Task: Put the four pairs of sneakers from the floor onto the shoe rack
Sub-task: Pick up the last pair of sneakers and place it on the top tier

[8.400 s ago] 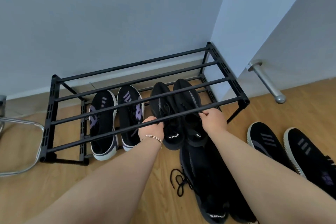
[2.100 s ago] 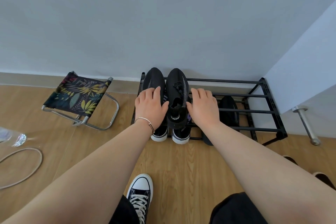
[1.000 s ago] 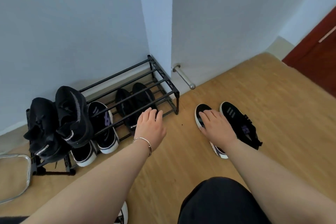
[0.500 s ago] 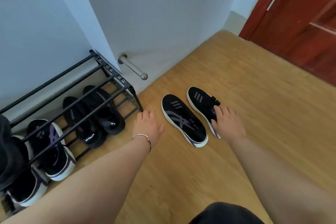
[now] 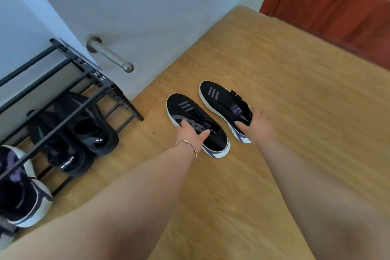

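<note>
Since half a second ago our hands have dropped onto the last pair, right of the shoe rack [image 5: 109, 88] on the floor [image 5: 295, 112]: left hand [image 5: 191, 134] closing over the near sneaker [image 5: 196, 120], right hand [image 5: 256, 125] clasping the far sneaker [image 5: 223, 103], ready to lift both together.

— What carries everything here?
— A light wooden plank floor [image 5: 274, 91]. A black metal bar shoe rack [image 5: 99, 76] stands on it against the pale wall.
— And lying straight on the floor?
— Two black knit sneakers with white soles and purple stripes, side by side to the right of the rack: the left one [image 5: 190, 116] nearer it, the right one [image 5: 221, 101] just beside.
— On the rack's lower bars?
— A plain black pair [image 5: 84, 133], and a black-and-purple sneaker [image 5: 21, 196] at the frame's left edge.
</note>
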A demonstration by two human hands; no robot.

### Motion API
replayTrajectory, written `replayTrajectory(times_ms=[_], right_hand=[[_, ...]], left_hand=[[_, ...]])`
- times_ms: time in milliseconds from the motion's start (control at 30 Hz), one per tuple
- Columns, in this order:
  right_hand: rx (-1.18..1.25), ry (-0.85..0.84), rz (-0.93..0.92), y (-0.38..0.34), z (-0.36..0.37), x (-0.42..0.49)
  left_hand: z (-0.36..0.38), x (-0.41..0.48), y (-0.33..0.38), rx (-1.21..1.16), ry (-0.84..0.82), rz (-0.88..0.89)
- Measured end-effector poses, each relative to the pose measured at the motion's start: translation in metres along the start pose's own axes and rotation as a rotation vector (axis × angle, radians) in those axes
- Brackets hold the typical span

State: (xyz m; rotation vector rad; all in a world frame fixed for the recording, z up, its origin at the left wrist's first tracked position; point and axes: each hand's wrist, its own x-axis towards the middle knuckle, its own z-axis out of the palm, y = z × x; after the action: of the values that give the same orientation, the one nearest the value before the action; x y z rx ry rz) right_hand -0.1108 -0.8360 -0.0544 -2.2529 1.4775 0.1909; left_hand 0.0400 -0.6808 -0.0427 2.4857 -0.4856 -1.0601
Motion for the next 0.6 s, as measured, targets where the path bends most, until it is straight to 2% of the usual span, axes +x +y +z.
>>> replayTrajectory(times_ms=[333, 500, 600], right_hand=[[0.291, -0.025, -0.013, -0.011, 0.009, 0.005], [0.431, -0.148, 0.09, -0.028, 0.004, 0.018], [0.427, -0.201, 0.08, -0.037, 0.008, 0.02]], left_hand=[[0.007, 0.012, 0.004, -0.125, 0.065, -0.061], [-0.003, 0.024, 0.002, -0.243, 0.107, -0.11], [-0.012, 0.031, -0.008, -0.201, 0.142, -0.153]])
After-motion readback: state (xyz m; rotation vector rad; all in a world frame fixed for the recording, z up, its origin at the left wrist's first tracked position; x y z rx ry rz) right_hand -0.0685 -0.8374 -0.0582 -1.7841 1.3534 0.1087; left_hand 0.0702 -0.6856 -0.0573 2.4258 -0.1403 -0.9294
